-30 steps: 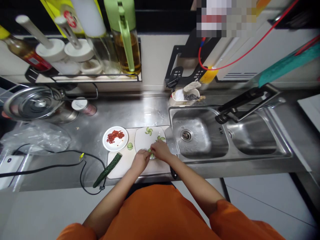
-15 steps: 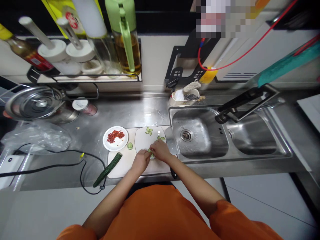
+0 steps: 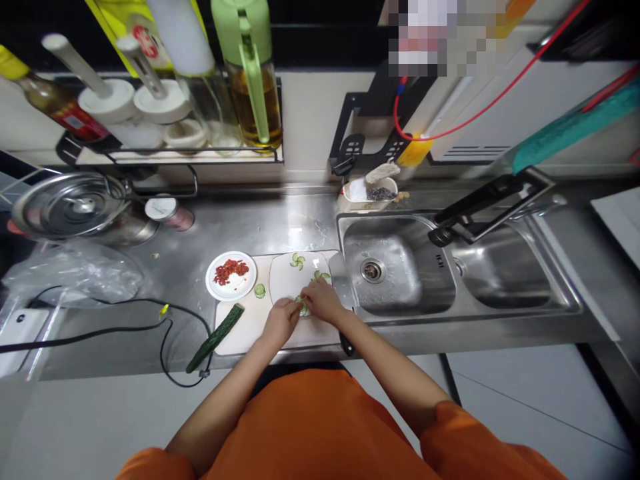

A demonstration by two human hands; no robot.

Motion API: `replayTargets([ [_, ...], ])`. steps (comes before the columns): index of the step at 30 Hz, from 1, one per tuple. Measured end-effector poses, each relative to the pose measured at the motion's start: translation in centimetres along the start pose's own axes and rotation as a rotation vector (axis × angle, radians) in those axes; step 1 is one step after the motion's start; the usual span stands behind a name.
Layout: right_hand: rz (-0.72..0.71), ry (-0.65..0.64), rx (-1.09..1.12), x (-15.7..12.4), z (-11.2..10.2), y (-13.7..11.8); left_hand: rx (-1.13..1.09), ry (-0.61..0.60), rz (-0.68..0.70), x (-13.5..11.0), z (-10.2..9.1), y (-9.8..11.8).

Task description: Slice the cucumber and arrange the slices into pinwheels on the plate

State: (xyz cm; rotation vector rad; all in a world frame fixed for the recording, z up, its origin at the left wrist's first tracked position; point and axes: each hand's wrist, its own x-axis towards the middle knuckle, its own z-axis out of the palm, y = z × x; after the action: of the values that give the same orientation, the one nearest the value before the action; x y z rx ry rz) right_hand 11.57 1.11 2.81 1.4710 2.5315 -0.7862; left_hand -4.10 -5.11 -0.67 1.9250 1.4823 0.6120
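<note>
Over the near part of a white plate [image 3: 281,280], my left hand [image 3: 281,321] and my right hand [image 3: 321,300] meet at the fingertips. Both are closed in a pinch at small cucumber slices [image 3: 301,303], which the fingers partly cover. On the same plate, cut slices form a pinwheel [image 3: 297,261] at the far side, and another green cluster [image 3: 321,275] lies beyond my right hand. The plate rests on a pale cutting board [image 3: 250,333]. Left of it are a small stack of cucumber slices [image 3: 259,291] and a dark green cucumber piece [image 3: 216,337].
A white dish [image 3: 213,290] with chopped red bits overlaps the board's far left corner. A knife [image 3: 346,343] lies along the board's right edge, beside the double sink [image 3: 400,313]. A black cable [image 3: 165,353], plastic bag [image 3: 75,273] and lidded pot [image 3: 120,227] occupy the left.
My fingertips have shifted slightly at the cucumber slices, and more green shows on the plate beneath them. Everything else stays in place.
</note>
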Motion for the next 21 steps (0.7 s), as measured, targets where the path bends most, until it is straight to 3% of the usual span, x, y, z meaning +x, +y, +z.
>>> replayTargets([
  [4, -0.002, 0.007, 0.011, -0.3, -0.1, 0.1, -0.013, 0.025, -0.001, 0.0, -0.5, 0.3],
  [8, 0.007, 0.022, 0.036, -0.7, -0.5, 0.1, 0.041, 0.072, -0.03, -0.4, -2.2, 0.2],
  [12, 0.059, 0.031, 0.058, -1.4, -0.8, 0.0, 0.272, 0.203, -0.204, -1.0, -5.0, -0.8],
  [15, 0.079, 0.057, 0.077, -1.9, -0.8, -0.3, 0.473, 0.228, -0.337, -1.4, -6.5, -1.8],
  [21, 0.064, 0.071, 0.083, -2.0, -0.2, -1.4, 0.676, 0.175, -0.454, -1.0, -6.8, -2.0],
])
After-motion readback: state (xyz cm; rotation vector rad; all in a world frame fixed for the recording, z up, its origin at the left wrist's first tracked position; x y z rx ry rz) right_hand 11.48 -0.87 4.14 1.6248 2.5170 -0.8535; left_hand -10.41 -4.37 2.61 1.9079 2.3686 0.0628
